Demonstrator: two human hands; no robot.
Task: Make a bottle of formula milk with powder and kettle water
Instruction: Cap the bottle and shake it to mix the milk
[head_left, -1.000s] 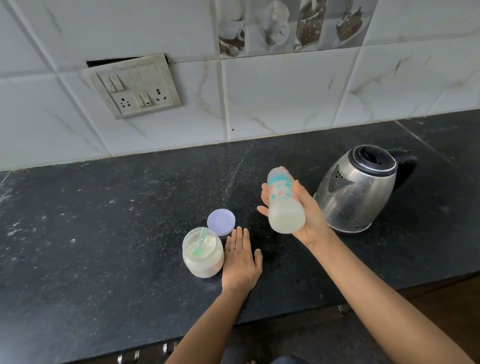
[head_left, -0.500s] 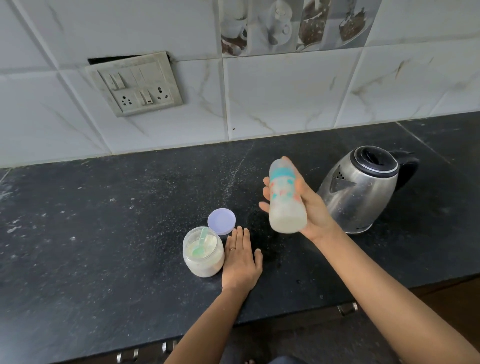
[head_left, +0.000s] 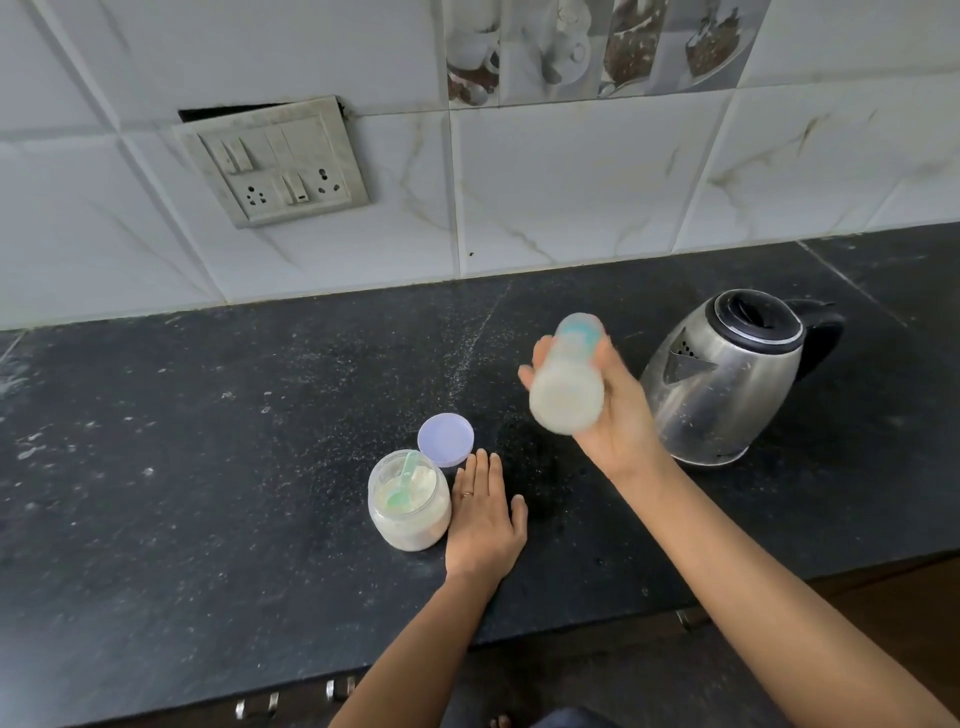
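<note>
- The dark speckled surface (head_left: 208, 467) ran across the whole view. Its far edge met a tiled wall (head_left: 571, 182), and its near edge slanted across just in front of the person.
- A switch plate (head_left: 272, 163) was set in the wall at far left.
- A broad stretch of the surface lay left of the powder jar (head_left: 409, 501), and another band lay between the hands and the wall.
- A steel kettle (head_left: 727, 384) stood upright at right, black handle pointing right. A seam in the surface ran past its far side.
- The bottle (head_left: 569, 387) was held above the surface, just left of the kettle and apart from it. It was tilted, base towards the camera and teal collar at the far end. It was blurred, with milky contents showing.
- The right hand (head_left: 618, 415) came under and behind the bottle. Its grip was closed round the body, with fingertips showing on the left side and the thumb on the right.
- The left hand (head_left: 483, 519) lay palm down on the surface with fingers straight. It held nothing, and there was a ring (head_left: 467, 494) on one finger.
- The jar stood just left of that hand, lid off, with a green scoop (head_left: 402, 480) in the powder. Whether hand and jar touched could not be told.
- The lilac lid (head_left: 445, 439) lay flat just beyond the jar, near the left fingertips.
</note>
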